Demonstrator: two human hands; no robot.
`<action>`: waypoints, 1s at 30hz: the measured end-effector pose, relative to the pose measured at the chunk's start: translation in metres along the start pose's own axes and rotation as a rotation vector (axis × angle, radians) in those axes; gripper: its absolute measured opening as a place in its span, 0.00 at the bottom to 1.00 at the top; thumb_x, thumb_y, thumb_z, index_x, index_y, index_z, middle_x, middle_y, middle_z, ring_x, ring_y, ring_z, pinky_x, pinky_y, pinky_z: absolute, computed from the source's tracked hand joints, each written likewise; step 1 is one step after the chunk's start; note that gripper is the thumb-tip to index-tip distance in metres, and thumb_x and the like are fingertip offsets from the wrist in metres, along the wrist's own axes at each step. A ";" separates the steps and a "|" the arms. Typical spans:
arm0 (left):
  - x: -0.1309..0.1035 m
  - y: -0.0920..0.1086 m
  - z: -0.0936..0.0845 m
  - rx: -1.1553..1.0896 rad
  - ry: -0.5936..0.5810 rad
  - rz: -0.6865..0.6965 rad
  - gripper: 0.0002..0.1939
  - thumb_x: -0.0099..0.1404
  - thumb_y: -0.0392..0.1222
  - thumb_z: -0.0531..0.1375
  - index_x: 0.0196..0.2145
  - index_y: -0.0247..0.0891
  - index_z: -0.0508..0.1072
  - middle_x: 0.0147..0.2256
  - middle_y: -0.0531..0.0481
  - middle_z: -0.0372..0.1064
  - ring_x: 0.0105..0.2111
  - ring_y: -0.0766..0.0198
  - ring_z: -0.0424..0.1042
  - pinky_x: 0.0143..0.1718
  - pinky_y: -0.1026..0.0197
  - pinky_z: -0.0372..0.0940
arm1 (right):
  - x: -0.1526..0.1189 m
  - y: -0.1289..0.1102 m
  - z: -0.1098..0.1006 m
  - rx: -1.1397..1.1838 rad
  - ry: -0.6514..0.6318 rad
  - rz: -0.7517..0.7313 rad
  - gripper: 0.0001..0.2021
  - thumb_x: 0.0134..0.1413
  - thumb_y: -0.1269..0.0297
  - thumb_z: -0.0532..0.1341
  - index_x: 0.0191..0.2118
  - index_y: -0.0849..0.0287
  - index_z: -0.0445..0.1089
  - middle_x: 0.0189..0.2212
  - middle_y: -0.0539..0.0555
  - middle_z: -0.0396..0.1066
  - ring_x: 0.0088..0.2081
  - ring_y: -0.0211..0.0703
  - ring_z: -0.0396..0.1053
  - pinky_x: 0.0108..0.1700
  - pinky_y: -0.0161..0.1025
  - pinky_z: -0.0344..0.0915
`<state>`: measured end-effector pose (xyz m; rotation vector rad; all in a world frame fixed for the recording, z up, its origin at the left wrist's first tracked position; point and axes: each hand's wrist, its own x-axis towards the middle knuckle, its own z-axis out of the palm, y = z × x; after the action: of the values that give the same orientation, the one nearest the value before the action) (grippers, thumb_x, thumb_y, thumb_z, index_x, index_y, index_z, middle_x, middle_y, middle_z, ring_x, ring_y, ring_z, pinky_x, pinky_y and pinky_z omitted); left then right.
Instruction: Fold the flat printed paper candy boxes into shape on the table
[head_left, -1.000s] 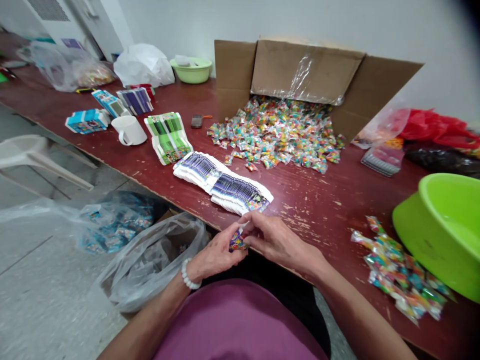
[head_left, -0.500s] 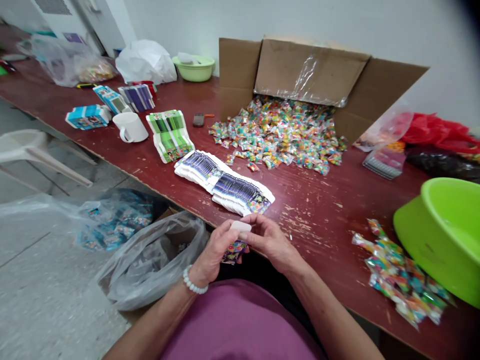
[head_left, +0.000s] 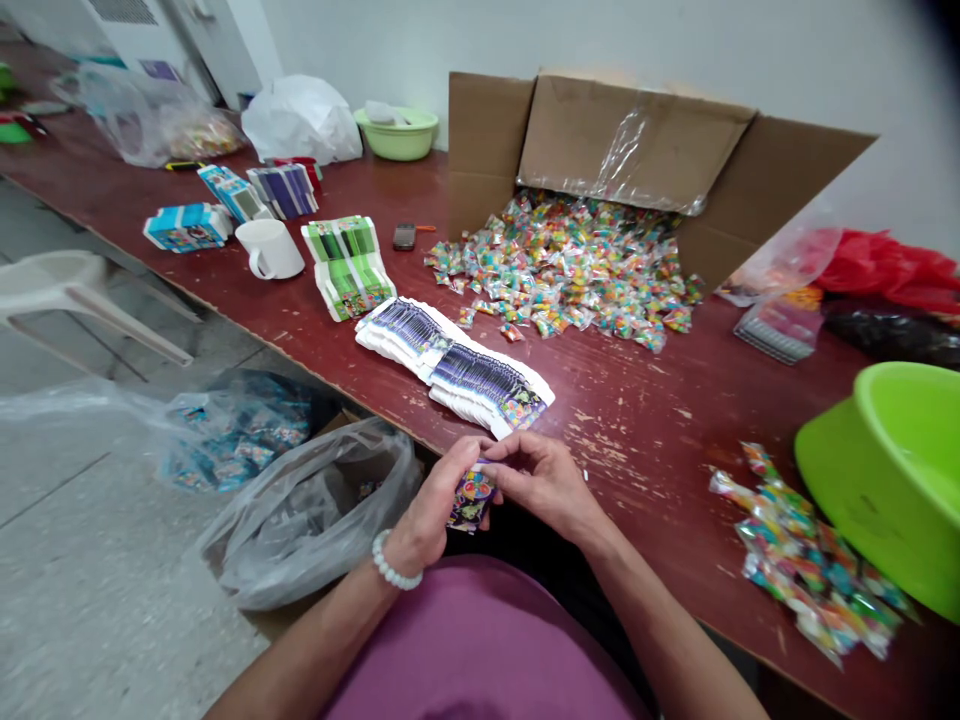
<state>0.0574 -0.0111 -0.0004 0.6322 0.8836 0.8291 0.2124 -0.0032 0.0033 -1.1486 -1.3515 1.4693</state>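
A small purple patterned box [head_left: 471, 499] is between my hands, just over the table's front edge. My left hand [head_left: 437, 503] is wrapped round its left side, with a bead bracelet on the wrist. The fingers of my right hand [head_left: 538, 482] pinch the box's top edge. Right beyond my hands lies a long fanned stack of flat purple cartons [head_left: 480, 380]. Past it on the left is a stack of green cartons [head_left: 349, 266]. Many small wrapped candies [head_left: 577, 265] spill from an open cardboard box [head_left: 634, 145].
A lime-green basin [head_left: 847, 480] stands at the right beside a pile of wrapped candies [head_left: 814, 560]. A white mug [head_left: 270, 249] and blue cartons [head_left: 187, 228] are at the left. Below the table edge sits a plastic-lined box [head_left: 300, 540], near a white stool [head_left: 56, 275].
The white flap on top of the small box has gone down, and its patterned face shows more. The view has shifted slightly.
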 end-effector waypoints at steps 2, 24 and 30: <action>0.000 -0.002 0.000 0.044 0.003 -0.004 0.29 0.66 0.63 0.54 0.51 0.36 0.71 0.25 0.50 0.71 0.19 0.67 0.69 0.18 0.68 0.62 | 0.002 0.002 0.001 0.165 -0.033 0.071 0.11 0.49 0.58 0.71 0.32 0.59 0.73 0.26 0.51 0.76 0.19 0.35 0.68 0.22 0.33 0.66; 0.000 0.011 -0.007 -0.095 0.094 0.067 0.21 0.58 0.49 0.63 0.45 0.33 0.75 0.33 0.46 0.75 0.27 0.64 0.72 0.30 0.64 0.68 | -0.017 0.013 0.023 -0.345 -0.005 -0.397 0.21 0.54 0.63 0.68 0.53 0.52 0.67 0.49 0.57 0.67 0.45 0.46 0.68 0.48 0.46 0.68; -0.016 0.028 -0.083 0.656 0.607 0.355 0.26 0.62 0.58 0.57 0.51 0.39 0.73 0.41 0.45 0.76 0.38 0.55 0.75 0.39 0.56 0.68 | 0.027 0.017 -0.035 -0.526 0.345 -0.210 0.19 0.57 0.55 0.63 0.51 0.57 0.67 0.41 0.56 0.70 0.37 0.45 0.68 0.40 0.43 0.67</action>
<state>-0.0298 0.0018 -0.0135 1.1614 1.6593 1.0784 0.2392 0.0302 -0.0165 -1.4530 -1.5935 0.7356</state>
